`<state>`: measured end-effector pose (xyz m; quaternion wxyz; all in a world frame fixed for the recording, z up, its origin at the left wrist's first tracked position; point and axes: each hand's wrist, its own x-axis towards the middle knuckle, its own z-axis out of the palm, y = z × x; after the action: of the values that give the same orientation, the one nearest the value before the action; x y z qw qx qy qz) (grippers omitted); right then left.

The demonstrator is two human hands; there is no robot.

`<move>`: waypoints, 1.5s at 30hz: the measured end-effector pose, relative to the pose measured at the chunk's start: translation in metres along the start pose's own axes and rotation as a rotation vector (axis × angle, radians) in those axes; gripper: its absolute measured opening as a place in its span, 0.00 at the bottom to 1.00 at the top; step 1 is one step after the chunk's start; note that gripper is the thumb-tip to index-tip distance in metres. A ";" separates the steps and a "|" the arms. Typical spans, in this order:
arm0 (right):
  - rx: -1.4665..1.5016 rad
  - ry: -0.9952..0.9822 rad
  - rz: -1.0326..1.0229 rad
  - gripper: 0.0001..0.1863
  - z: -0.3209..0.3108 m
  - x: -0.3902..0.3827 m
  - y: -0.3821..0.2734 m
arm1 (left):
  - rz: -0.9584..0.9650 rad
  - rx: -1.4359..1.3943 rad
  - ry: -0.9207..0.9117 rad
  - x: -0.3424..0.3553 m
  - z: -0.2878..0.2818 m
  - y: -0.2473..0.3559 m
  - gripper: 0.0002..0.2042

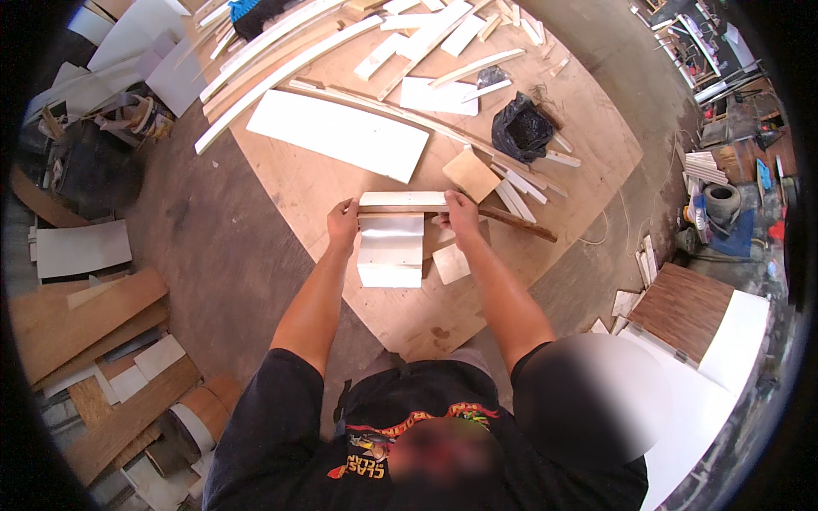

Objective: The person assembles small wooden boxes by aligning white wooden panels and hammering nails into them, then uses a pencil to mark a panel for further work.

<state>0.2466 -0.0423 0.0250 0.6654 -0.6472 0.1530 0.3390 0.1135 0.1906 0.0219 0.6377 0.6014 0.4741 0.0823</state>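
A short white wooden board (pixel 402 200) with a bare wood edge spans between my two hands. My left hand (pixel 343 223) grips its left end, while my right hand (pixel 463 215) is closed round the right end. Just below the board, on the near side, lies a glossy white panel (pixel 390 247); whether the two touch I cannot tell. Small pale offcuts (pixel 452 264) rest beside that panel, under my right forearm. A square tan wood piece (pixel 471 175) sits just beyond my right hand, and a dark narrow strip (pixel 520 223) runs out to its right.
On the brown plywood worktop (pixel 332 187) lie a long white panel (pixel 336 132), long strips (pixel 290 81) and several scraps. A black plastic bag (pixel 521 128) stands open at the right. Boards (pixel 111 319) cover the floor at left; wood-grain and white panels (pixel 682 311) lie at right.
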 end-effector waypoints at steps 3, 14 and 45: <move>-0.060 0.022 -0.067 0.17 0.009 -0.006 0.007 | -0.041 -0.019 -0.085 -0.001 0.004 -0.008 0.32; 0.258 -0.047 0.032 0.09 -0.004 -0.043 0.007 | 0.138 0.245 -0.081 -0.045 0.014 -0.030 0.36; 0.092 -0.307 -0.008 0.12 -0.233 -0.085 -0.034 | -0.166 -0.165 0.345 -0.235 0.197 -0.058 0.45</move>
<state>0.2620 -0.2866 0.0790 0.7113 -0.5571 0.0625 0.4240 0.0985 -0.1192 0.0575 0.5988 0.4831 0.6158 0.1700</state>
